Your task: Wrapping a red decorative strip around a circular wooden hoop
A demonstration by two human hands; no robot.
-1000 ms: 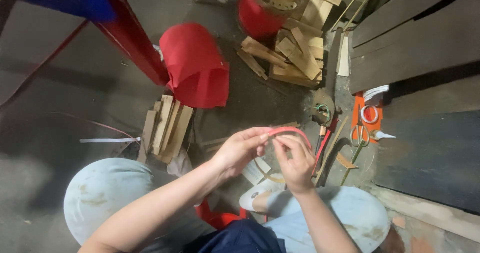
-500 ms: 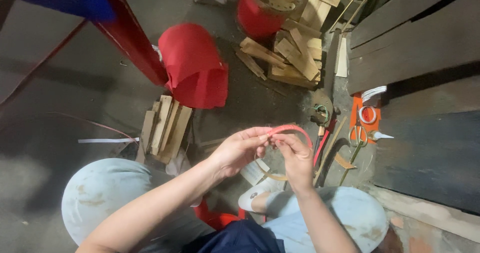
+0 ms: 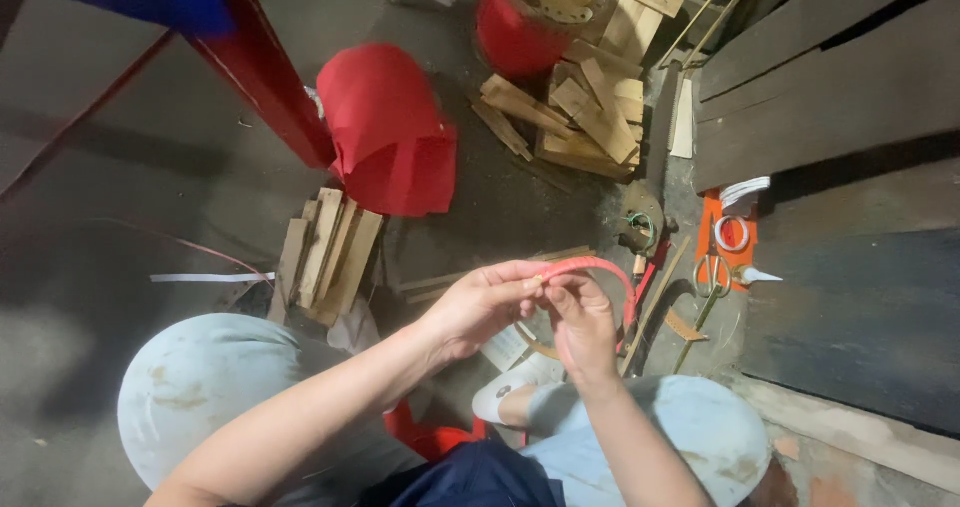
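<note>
A thin red strip [image 3: 600, 270] arches over from my fingers to the right and down. My left hand [image 3: 480, 305] pinches one end of it between thumb and fingertips. My right hand [image 3: 580, 322] meets it at the same spot, its fingers closed on the strip just below the bend. Both hands hover above my knees, which are covered in pale blue cloth [image 3: 690, 427]. A white foot or shoe [image 3: 505, 397] shows beneath the hands.
A curled red sheet [image 3: 390, 132] lies on the concrete floor beside a red post [image 3: 265, 72]. Flat bamboo slats [image 3: 330, 252] lie left, wood offcuts [image 3: 585, 107] behind. Scissors [image 3: 708, 277], a tape ring [image 3: 731, 233] and dark planks [image 3: 840, 87] are at right.
The hands stay together on the red strip; the fingers have shifted a little along it and the arch has flattened slightly.
</note>
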